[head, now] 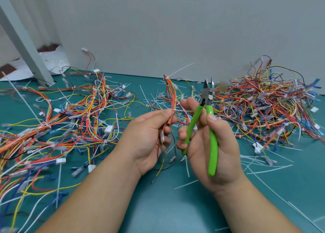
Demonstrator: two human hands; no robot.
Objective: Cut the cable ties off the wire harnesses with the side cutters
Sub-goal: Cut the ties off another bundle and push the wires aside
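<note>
My left hand (149, 138) pinches a thin wire harness (169, 92) of orange, red and yellow wires and holds it upright above the table. A white cable tie (181, 110) wraps the harness just beside my left thumb, and another white cable tie (177, 71) sticks out from its top end. My right hand (209, 145) grips the green-handled side cutters (207, 99), jaws slightly apart and pointing up. My right fingertips touch the tie's tail next to the harness. The jaws are apart from the harness, to its right.
A tangled heap of harnesses (263, 106) lies at the right, and a spread of harnesses (70, 120) covers the left. Cut white tie pieces (263, 169) litter the green mat (167, 211). A grey wall (175, 30) stands behind, a post (22, 43) at left.
</note>
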